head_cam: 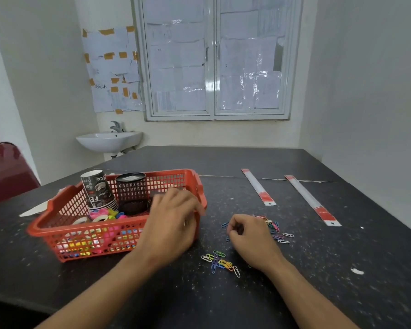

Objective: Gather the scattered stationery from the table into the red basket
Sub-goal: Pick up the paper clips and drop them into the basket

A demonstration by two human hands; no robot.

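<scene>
The red basket point(64, 224) sits left of centre on the dark table and holds a stack of paper cups point(97, 191), a black mesh pen holder point(131, 186), tape rolls and colourful clips. My left hand point(173, 222) hovers over the basket's right end, fingers relaxed and blurred; whether it holds anything is hidden. My right hand point(249, 236) lies on the table with its fingers curled over a scatter of coloured paper clips point(275, 230). A second small pile of paper clips point(221, 262) lies nearer me, between my forearms.
Two long white rulers in sleeves point(259, 187) point(312, 200) lie at the right back of the table. A red chair point(5, 172) stands at the far left, and a white wall sink point(109, 140) hangs behind the table.
</scene>
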